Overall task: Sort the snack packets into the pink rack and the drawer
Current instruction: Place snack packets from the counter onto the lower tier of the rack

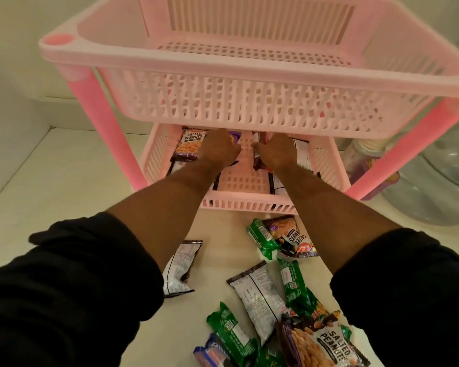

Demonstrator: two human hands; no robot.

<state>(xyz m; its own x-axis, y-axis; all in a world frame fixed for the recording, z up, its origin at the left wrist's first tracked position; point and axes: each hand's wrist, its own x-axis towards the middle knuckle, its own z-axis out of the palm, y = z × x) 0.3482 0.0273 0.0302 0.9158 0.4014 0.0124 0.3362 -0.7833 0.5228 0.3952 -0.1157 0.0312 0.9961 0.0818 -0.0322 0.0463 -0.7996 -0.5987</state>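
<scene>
Pink rack (249, 202) holds both hands deep in its lower tier, left hand (217, 149) and right hand (274, 152) apparently gripping packets, with loose packets (260, 300) lying nearer.

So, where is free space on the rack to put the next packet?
The top basket looks empty. In the lower basket, a bare strip runs down the middle, between the left hand and right hand. Its left side by the salted peanuts packet and its right side are crowded.

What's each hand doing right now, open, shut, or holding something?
Left hand: in the lower basket, fingers curled on a purple packet.
Right hand: fingers curled round a dark brown packet there.
</scene>
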